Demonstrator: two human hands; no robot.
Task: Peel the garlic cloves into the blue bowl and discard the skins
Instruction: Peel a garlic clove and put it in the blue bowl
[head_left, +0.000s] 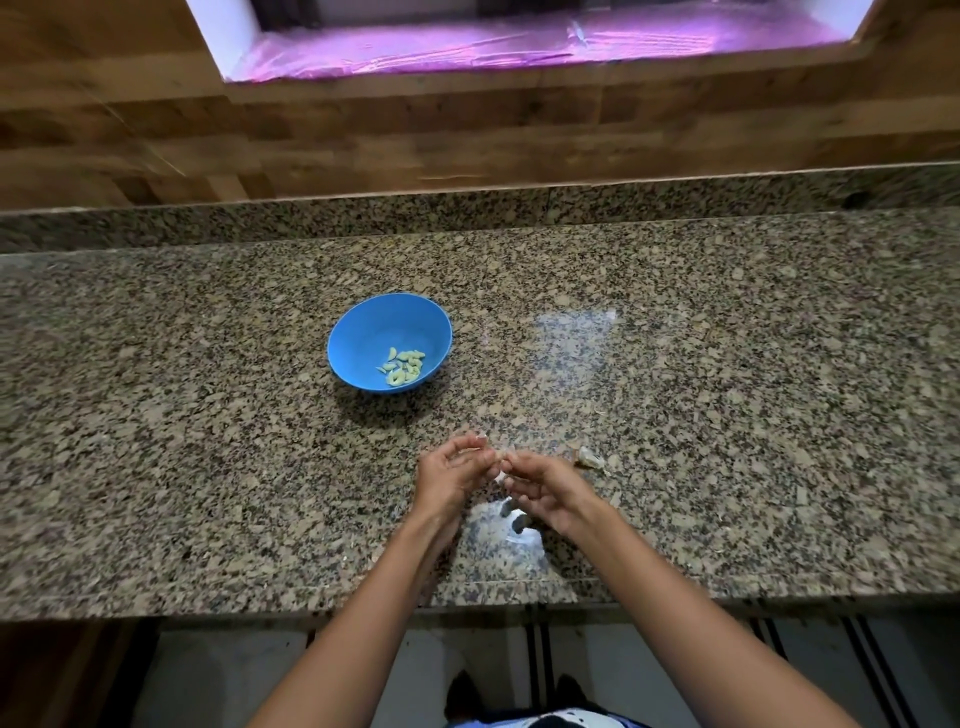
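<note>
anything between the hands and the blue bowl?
Head view: only bare granite counter between the bowl and the left hand and right hand, which pinch a clove. No loose skins visible there.

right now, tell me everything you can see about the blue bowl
The blue bowl is round, matte and plastic-looking, upright on the speckled granite counter, left of centre. A small heap of pale yellow-green peeled cloves lies toward its near right side; the rest of the inside is bare. Neither the left hand nor the right hand, which pinch a garlic clove nearer the person, touches it.
</note>
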